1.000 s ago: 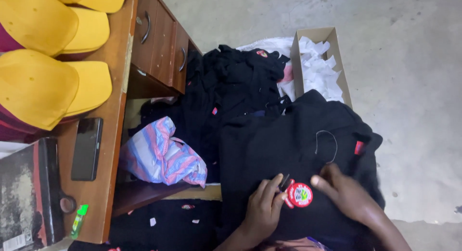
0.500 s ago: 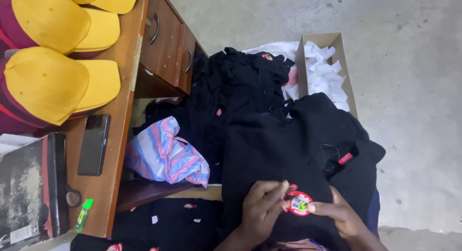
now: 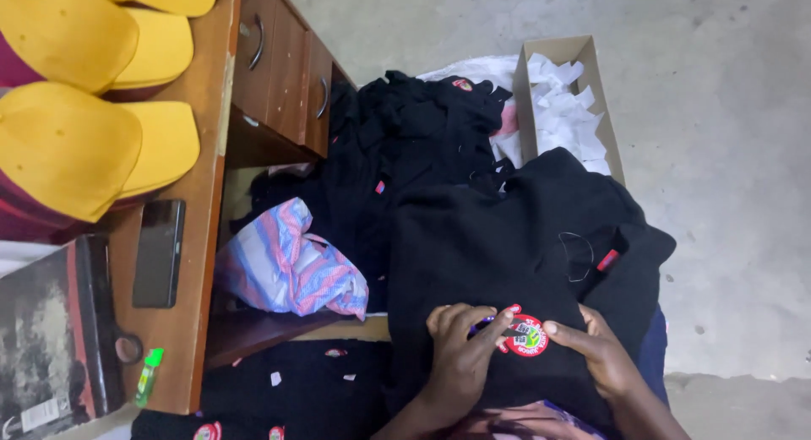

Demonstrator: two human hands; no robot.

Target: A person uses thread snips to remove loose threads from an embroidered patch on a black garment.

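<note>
Two bare hands rest on a big black cloth shirt [image 3: 507, 237] spread out at the bottom middle of the view. Between them sits a round red, white and green badge [image 3: 528, 335] on the shirt. The left hand [image 3: 460, 360] lies at 9 o'clock from the badge, fingers bent and pressing down, with the tips touching the badge's edge. A small purple thing shows under those fingers, but I cannot tell what it is. The right hand [image 3: 600, 355] lies at 3 o'clock from the badge, fingers mostly flat, one fingertip touching the badge's rim. Neither hand grips anything that I can see.

At 12 o'clock from the shirt lies a pile of black clothes [image 3: 414, 144]. At 1 o'clock is a brown cardboard box [image 3: 526, 102] with white paper bits. At 9 o'clock sits a pink and blue striped cloth [image 3: 287, 267]. Yellow caps [image 3: 76, 144] and a black flat phone [image 3: 158, 252] lie on the brown wooden desk [image 3: 207, 178] at far left.
</note>
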